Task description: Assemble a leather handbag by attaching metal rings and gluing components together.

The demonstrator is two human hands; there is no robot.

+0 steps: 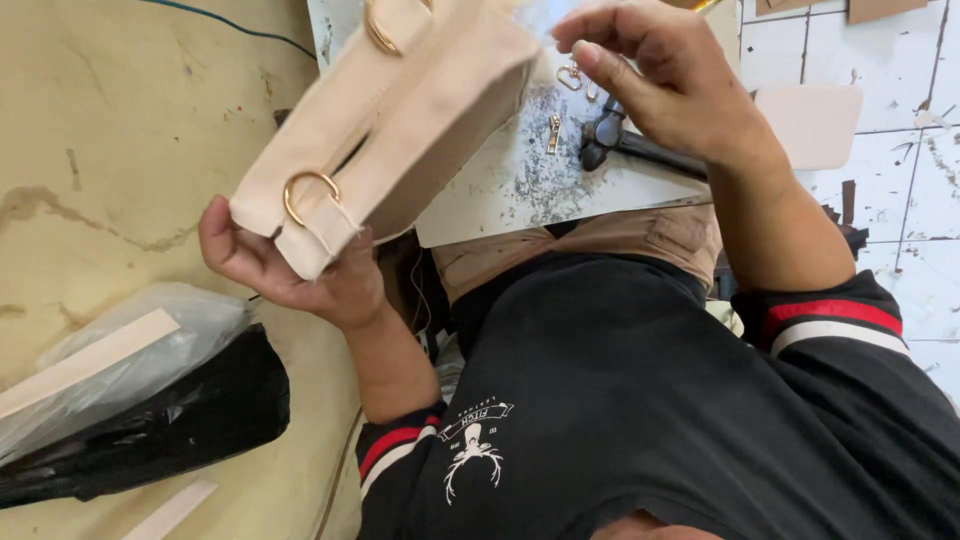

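My left hand [290, 265] grips the lower corner of a cream-coloured bag [400, 120], next to a gold D-ring [308, 195] on its strap tab. The bag is lifted and tilted over a scratched white work board [520, 185]. A second gold ring [380, 30] shows near the bag's top. My right hand [665, 85] hovers above the board to the right of the bag, fingers curled with thumb and fingertips close together; whether something small is pinched there I cannot tell.
On the board lie small gold clasps [572, 78], a gold zipper pull [553, 133] and a dark hammer [625, 140]. A plastic-wrapped bundle with cream strips [120, 370] lies at lower left on a tan table [120, 150]. A cream panel [810, 120] rests on the tiled floor.
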